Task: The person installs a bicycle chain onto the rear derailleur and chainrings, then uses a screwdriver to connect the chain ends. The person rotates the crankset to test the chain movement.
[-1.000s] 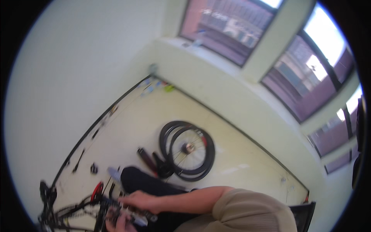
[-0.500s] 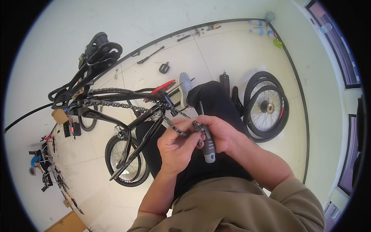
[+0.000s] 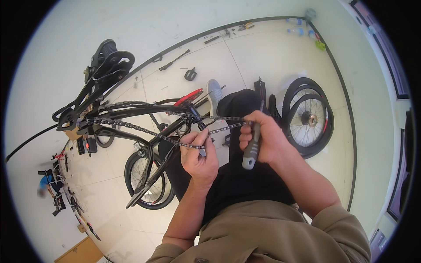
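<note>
My left hand has its fingers closed on the bicycle chain, near the black frame. Up and to the right, my right hand grips a grey-handled screwdriver, its shaft pointing away from me, and pinches another part of the chain against it. The chain runs in two strands back to the black crank and bracket assembly at upper left. A red disc sits on the frame. My dark-trousered legs are under my hands, with a grey shoe beyond.
Two loose wheels lie on the floor at right, another wheel under the frame. A pedal, tools and plastic bottles lie along the wall. At far left, a person in blue is beside more bicycle parts.
My view has swung down from the windows onto my hands. Since half a second ago my hands have moved apart, the right one up and rightward with the screwdriver, stretching the chain between them.
</note>
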`<state>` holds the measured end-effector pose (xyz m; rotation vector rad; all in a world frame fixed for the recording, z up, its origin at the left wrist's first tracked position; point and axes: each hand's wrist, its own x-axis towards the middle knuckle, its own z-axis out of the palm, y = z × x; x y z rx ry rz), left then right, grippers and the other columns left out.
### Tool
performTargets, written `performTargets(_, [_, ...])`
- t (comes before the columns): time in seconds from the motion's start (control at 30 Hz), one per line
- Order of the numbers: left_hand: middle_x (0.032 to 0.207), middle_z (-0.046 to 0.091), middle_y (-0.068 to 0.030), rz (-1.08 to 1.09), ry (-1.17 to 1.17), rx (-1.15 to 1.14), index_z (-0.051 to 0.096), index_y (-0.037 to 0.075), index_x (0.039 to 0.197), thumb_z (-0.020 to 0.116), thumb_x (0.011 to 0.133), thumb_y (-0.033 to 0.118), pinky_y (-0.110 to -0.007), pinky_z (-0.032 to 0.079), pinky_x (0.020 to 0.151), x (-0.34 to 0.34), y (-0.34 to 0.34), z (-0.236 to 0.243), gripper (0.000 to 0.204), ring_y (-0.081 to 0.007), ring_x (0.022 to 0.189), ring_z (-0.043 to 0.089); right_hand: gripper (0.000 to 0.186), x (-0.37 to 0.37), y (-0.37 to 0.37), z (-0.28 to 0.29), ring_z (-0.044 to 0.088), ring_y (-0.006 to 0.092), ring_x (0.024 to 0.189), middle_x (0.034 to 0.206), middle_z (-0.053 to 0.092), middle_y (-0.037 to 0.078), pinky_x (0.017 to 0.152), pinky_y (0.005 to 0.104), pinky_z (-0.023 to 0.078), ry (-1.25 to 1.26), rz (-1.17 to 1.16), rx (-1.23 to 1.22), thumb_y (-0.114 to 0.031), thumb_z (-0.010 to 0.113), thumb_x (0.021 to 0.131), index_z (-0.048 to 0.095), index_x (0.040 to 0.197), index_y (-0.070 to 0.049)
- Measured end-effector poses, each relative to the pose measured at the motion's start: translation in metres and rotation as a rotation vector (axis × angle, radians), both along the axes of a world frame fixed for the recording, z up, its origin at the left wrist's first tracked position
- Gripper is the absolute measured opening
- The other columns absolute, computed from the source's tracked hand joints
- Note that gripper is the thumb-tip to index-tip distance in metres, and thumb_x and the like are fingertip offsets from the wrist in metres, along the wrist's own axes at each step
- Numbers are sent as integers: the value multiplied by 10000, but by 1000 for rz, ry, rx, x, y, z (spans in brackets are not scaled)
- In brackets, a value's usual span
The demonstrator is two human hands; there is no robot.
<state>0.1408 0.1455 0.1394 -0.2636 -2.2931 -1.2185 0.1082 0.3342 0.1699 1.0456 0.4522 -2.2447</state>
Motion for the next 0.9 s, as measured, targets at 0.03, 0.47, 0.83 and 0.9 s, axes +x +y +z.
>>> performTargets(0.03, [997,577,-100,14,-27,13,679,-33,1049,677,783,-148,-246,484,636,3,1,-3,289,-143,759,559,179,-3,3,6,462,134,562,691,506,19,551,309,429,23,-20,93,-198,643,824,509,773,-90])
performTargets(0.47, [1078,645,-164,-83,-490,807,531,29,1056,477,1026,75,-401,513,906,31,-5,-21,76,-283,1017,641,175,-17,41,41,490,136,596,818,601,99,577,314,452,432,-315,437,-184,667,881,576,863,-36])
performTargets(0.83, [1134,640,-194,-28,-623,1229,479,58,1022,410,1066,178,-480,520,925,30,10,-16,145,-306,1066,642,197,-14,67,54,444,106,581,768,548,39,535,279,403,558,-302,141,-229,619,943,536,819,-100])
performTargets(0.9, [1119,646,-180,-38,-652,1271,497,54,1018,423,1061,162,-458,532,913,29,10,-12,138,-284,1061,644,245,-10,67,70,406,101,580,754,518,29,511,277,382,633,-242,118,-261,565,971,500,788,-112])
